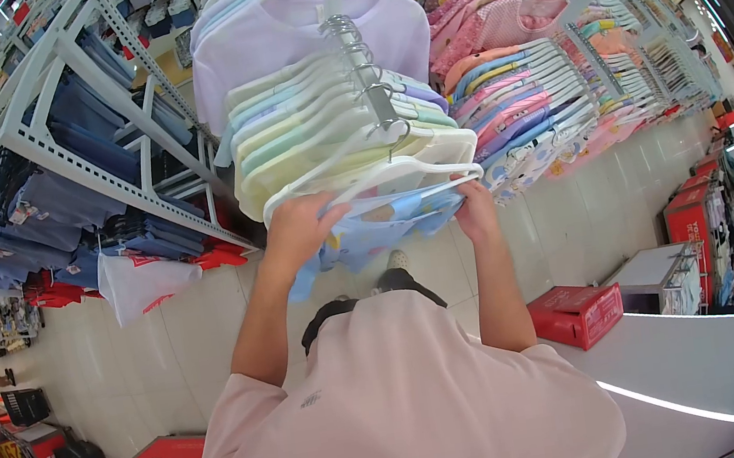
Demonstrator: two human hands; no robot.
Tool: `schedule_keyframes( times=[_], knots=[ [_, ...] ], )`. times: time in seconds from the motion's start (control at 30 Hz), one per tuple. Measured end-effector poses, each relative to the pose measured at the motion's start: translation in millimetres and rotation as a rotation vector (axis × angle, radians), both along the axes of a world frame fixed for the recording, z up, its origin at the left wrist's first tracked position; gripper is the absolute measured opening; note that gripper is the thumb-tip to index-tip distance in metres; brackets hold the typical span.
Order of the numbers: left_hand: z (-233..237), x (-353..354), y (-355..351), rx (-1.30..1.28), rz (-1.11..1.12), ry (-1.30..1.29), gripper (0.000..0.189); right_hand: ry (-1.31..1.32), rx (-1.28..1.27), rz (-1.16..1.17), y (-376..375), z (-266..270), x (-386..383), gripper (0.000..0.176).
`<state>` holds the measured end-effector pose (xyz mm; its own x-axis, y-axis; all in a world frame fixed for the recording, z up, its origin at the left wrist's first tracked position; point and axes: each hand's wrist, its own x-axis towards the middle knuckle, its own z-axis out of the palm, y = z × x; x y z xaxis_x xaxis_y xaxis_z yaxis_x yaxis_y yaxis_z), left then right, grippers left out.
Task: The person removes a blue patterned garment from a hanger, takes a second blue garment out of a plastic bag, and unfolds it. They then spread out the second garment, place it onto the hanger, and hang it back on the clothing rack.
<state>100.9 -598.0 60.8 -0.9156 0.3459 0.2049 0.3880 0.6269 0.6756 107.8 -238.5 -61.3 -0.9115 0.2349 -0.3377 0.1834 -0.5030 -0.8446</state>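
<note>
Directly in front of me is a light blue patterned garment [359, 241] with its top edge toward the rack. My left hand [298, 231] is closed on the garment's left side, its fingers partly hidden. On the other side, my right hand [476, 208] pinches the garment's right end, close to the tip of a white hanger [414, 167]. That hanger's hook is at the front end of the metal rail [380, 102]. Just behind it hang pale yellow, green and blue tops [282, 147], and a lilac top [295, 34] faces me further back.
To the left stands a white metal rack [71, 166] with folded jeans [58, 205] and a white bag [137, 278]. Pink and multicoloured clothes [518, 107] hang at the right. A red box [577, 312] sits on a pale counter [681, 364]. Tiled floor [188, 345] surrounds my feet.
</note>
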Motion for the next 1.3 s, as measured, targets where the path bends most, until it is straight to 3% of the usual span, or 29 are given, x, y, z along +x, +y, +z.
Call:
schedule_keyframes(
  times=[0.13,0.33,0.43,0.53,0.63,0.8,1.03,1.13,1.27,1.3],
  knots=[
    [-3,-3,0,0.005,-0.007,0.04,0.03,0.107,-0.404,-0.044,7,4,-1,0.036],
    [-1,-6,1,-0.014,-0.019,-0.028,0.03,0.122,-0.437,-0.165,3,33,11,0.045],
    [-3,-9,2,-0.044,-0.008,-0.073,0.03,0.371,-0.611,0.267,54,-25,5,0.048],
    [-1,-13,6,0.004,-0.02,-0.09,0.03,0.247,-0.688,0.289,65,-22,5,0.043],
    [8,-18,15,0.07,-0.047,-0.087,0.03,-0.029,-0.308,0.047,49,5,11,0.035],
    [33,-22,40,0.178,-0.142,-0.157,0.03,-0.118,-0.243,0.162,54,15,10,0.036],
    [21,-27,37,0.221,-0.19,-0.245,0.033,-0.135,0.039,0.35,94,14,-10,0.041],
    [20,-29,36,0.191,-0.19,-0.229,0.033,-0.191,0.237,0.241,72,44,-20,0.037],
    [25,-28,36,0.13,-0.141,-0.125,0.033,-0.066,0.616,0.313,77,41,-33,0.032],
    [26,-27,35,0.106,-0.122,-0.093,0.033,-0.077,0.658,0.332,71,66,-31,0.032]
  ],
)
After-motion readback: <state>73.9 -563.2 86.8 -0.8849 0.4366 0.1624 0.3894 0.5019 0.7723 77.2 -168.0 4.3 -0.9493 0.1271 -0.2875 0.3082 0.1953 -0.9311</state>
